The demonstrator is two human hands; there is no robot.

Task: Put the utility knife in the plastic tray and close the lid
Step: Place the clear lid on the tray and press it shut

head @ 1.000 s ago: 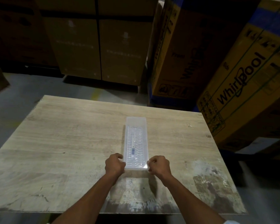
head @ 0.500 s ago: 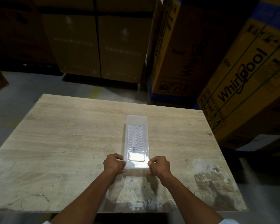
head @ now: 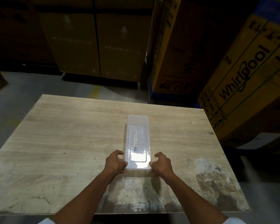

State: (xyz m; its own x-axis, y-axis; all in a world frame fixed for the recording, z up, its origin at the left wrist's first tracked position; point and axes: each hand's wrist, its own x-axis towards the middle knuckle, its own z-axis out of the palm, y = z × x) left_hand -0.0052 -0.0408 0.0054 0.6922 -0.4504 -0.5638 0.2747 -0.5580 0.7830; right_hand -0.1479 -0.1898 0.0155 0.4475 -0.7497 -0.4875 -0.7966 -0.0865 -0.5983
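A long translucent plastic tray [head: 138, 118] lies lengthwise at the middle of the wooden table, with its ribbed lid [head: 141, 136] lying flat on top. Through the lid the utility knife [head: 135, 141] shows faintly as a slim pale shape with a small blue mark. My left hand [head: 115, 162] sits at the tray's near left corner and my right hand [head: 162, 164] at the near right corner. On both hands the fingers are curled and lifted away from the tray's sides. Only the thumbs rest against the near corners.
The wooden table [head: 71, 143] has worn, stained patches along its near edge [head: 217, 188]. Big cardboard appliance boxes [head: 249, 75] stand close behind and to the right of it. Grey floor [head: 14, 94] shows to the left.
Both hands were closed on the near corners of the lid. Now their fingers have opened and drawn slightly outward from the tray. The tray has not moved.
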